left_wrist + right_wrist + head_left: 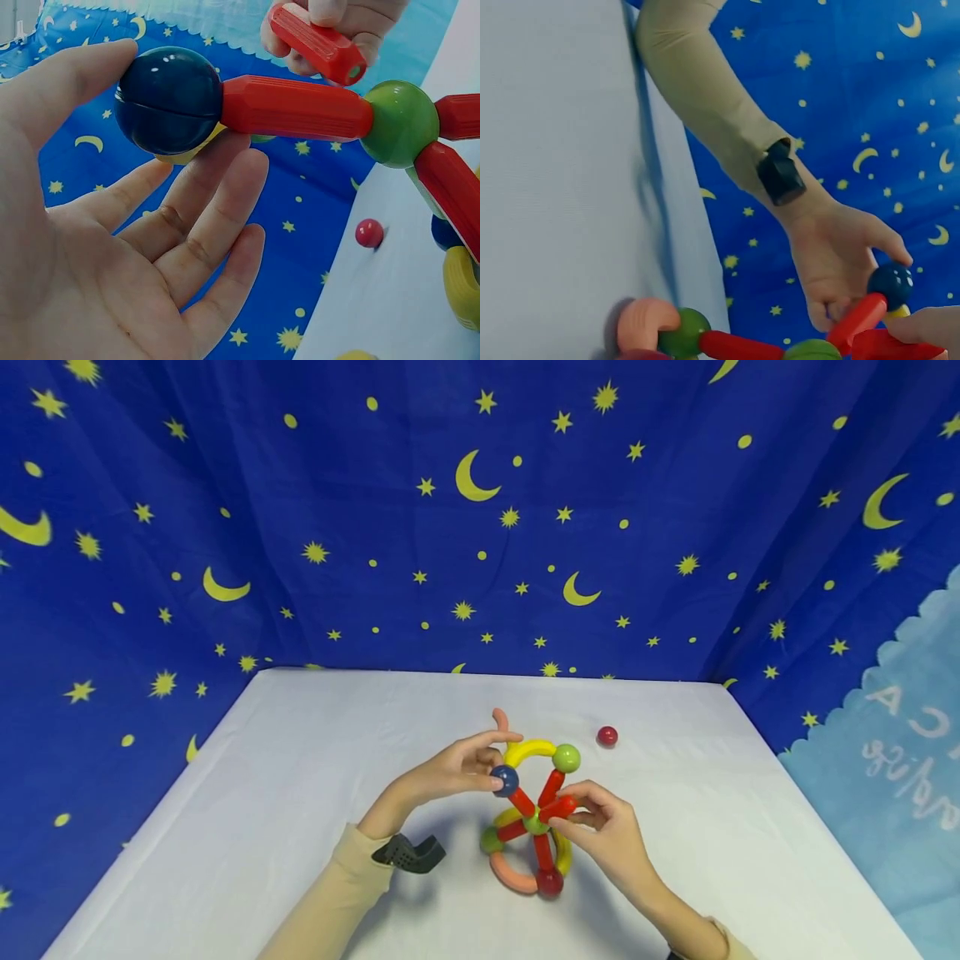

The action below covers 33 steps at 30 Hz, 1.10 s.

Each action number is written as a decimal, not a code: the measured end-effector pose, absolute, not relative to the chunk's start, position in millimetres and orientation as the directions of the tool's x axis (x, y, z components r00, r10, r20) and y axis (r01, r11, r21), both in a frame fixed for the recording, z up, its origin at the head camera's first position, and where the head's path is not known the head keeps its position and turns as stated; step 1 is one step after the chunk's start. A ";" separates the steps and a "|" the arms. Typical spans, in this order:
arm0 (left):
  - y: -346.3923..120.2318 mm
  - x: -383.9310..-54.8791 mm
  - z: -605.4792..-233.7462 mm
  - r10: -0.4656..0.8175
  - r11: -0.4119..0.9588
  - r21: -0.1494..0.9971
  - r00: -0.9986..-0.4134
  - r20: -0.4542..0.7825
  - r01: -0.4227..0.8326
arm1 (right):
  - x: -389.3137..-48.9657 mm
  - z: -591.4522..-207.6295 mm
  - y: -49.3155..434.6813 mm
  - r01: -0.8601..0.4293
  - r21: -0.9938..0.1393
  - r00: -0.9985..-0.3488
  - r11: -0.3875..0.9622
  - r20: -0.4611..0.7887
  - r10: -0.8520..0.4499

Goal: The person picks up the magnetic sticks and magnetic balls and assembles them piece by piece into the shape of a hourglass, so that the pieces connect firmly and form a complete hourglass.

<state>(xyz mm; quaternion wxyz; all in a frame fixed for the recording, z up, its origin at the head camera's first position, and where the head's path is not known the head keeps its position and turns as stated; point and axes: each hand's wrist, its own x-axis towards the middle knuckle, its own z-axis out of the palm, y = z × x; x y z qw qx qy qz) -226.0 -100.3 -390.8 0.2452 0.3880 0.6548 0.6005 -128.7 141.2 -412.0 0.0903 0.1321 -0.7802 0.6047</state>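
Note:
My left hand (450, 770) holds a dark blue ball (505, 781) with thumb and fingers, at the upper left of a magnetic ball-and-rod structure. A straight red rod (296, 109) joins that ball to the central green ball (536, 822). My right hand (611, 843) pinches another red rod (558, 808) close to the central ball; in the left wrist view its near end is apart from it. Above, a yellow curved rod (534, 747) meets a light green ball (566, 758). Below are a green ball (492, 840), a dark red ball (550, 883) and a peach curved rod (512, 875).
A loose red ball (607, 737) lies on the white table (337, 735) behind the structure to the right. A peach curved piece (500, 719) shows just beyond my left fingers. A blue curtain (390, 527) with stars and moons hangs behind the table.

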 end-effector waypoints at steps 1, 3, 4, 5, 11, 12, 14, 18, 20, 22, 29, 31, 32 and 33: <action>-100.1 -225.6 -391.0 0.803 -0.013 0.977 -0.581 0.136 0.211 | -127.8 -413.6 139.2 -0.329 -0.912 -0.944 0.246 0.315 -0.095; -99.7 -224.8 -391.2 0.804 0.001 0.976 -0.581 0.129 0.218 | -125.9 -416.3 136.1 -0.367 -0.890 -0.930 0.269 0.356 -0.092; -99.5 -224.5 -391.3 0.804 0.006 0.975 -0.582 0.127 0.221 | -124.9 -417.6 135.0 -0.387 -0.877 -0.922 0.284 0.377 -0.090; -99.4 -224.2 -391.3 0.802 0.013 0.974 -0.583 0.125 0.226 | -123.9 -418.6 134.2 -0.403 -0.865 -0.914 0.297 0.396 -0.086; -99.3 -225.0 -391.2 0.800 0.033 0.966 -0.586 0.129 0.257 | -119.6 -420.2 131.8 -0.477 -0.813 -0.872 0.335 0.484 -0.067; -99.3 -225.0 -391.2 0.800 0.033 0.965 -0.585 0.130 0.260 | -119.2 -420.0 131.4 -0.485 -0.806 -0.867 0.339 0.495 -0.065; -99.3 -224.7 -390.9 0.801 0.030 0.964 -0.583 0.135 0.264 | -118.5 -420.1 130.3 -0.499 -0.790 -0.856 0.356 0.514 -0.061; -99.5 -223.4 -390.1 0.804 0.018 0.964 -0.578 0.144 0.264 | -118.3 -423.5 127.5 -0.511 -0.772 -0.844 0.377 0.535 -0.048; -99.6 -223.0 -389.7 0.806 0.010 0.964 -0.572 0.149 0.266 | -118.8 -425.4 126.7 -0.508 -0.771 -0.843 0.383 0.536 -0.040; -99.6 -223.2 -389.8 0.810 0.003 0.962 -0.564 0.159 0.275 | -119.9 -426.7 126.5 -0.502 -0.771 -0.845 0.391 0.533 -0.033; -98.3 -225.2 -391.1 0.806 -0.026 0.965 -0.566 0.175 0.260 | -128.0 -426.8 128.5 -0.534 -0.745 -0.824 0.399 0.564 -0.050; -98.1 -225.2 -391.2 0.793 -0.012 0.972 -0.591 0.152 0.234 | -132.1 -426.4 130.1 -0.543 -0.741 -0.821 0.395 0.566 -0.066; -97.9 -225.3 -391.3 0.785 0.001 0.974 -0.603 0.141 0.228 | -134.4 -426.2 131.1 -0.542 -0.744 -0.824 0.392 0.562 -0.073; -97.8 -225.3 -391.4 0.777 0.016 0.975 -0.617 0.126 0.220 | -136.9 -425.8 132.2 -0.536 -0.747 -0.829 0.393 0.553 -0.078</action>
